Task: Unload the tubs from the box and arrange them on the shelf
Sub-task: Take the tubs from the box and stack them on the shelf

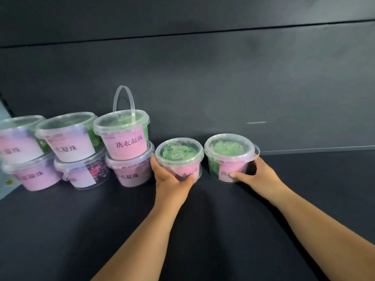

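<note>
Two clear lidded tubs with pink labels and green contents stand side by side on the dark shelf (203, 220). My left hand (170, 179) grips the left tub (179, 154) from its left and front. My right hand (257, 175) grips the right tub (229, 151) at its right side, thumb across the label. Left of them, several more tubs sit in three stacks of two; the nearest stack (129, 159) almost touches my left hand, and its top tub has an upright clear handle (123, 100). The box is out of view.
The shelf's dark back panel (223, 78) rises right behind the tubs. Bare shelf surface stretches to the right of the right tub and in front of all tubs. A pale wall edge (6, 185) shows at the far left.
</note>
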A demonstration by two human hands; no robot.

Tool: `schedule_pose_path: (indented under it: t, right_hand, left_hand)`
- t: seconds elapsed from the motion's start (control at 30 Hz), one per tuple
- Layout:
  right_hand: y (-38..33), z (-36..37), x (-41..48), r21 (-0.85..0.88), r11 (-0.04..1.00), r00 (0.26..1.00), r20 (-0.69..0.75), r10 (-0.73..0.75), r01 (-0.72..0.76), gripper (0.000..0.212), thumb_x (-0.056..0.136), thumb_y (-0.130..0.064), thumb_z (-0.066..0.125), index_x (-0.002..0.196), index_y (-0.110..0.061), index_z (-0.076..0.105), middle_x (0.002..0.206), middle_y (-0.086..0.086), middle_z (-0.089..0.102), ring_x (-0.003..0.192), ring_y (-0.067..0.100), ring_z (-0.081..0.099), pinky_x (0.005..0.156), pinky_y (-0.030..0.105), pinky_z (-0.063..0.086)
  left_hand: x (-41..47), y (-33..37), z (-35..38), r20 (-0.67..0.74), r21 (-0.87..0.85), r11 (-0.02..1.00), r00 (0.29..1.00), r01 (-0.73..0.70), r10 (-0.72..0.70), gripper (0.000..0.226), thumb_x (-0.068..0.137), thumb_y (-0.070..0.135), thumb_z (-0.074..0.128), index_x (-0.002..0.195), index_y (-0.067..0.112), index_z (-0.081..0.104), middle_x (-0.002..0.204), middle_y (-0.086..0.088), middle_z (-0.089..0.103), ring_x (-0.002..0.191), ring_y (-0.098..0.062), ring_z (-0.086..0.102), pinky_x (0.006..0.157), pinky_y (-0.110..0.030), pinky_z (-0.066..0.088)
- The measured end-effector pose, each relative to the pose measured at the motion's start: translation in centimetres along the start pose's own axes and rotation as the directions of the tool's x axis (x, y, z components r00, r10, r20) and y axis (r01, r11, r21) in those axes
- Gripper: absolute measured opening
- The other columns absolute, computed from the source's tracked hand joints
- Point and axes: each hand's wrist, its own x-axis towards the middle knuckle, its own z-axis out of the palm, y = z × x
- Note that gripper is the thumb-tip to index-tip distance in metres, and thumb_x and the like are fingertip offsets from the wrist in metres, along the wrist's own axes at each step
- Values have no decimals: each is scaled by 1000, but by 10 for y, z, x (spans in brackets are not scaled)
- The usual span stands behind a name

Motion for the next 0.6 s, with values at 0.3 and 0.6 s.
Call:
schedule_pose_path:
  t: [0.3,0.6]
  right_hand:
    - [-1,10,4,-86,996,996,-84,-12,4,76,70,-32,78,134,-22,38,130,-1,49,113,12,45,89,21,32]
    - [-15,2,-49,-193,979,990,-137,44,-71,44,81,-35,67,119,-14,59,122,1,60,113,16,53,85,19,34]
  left_hand:
    - [10,-4,5,-57,-56,998,998,0,-3,109,72,20,73,145,22,-8,153,-6,17,136,-23,30,108,-34,30]
    - [-5,1,-13,-4,-163,985,998,54,-56,111,72,19,75,147,20,-7,155,-10,3,143,-23,13,114,-34,19]
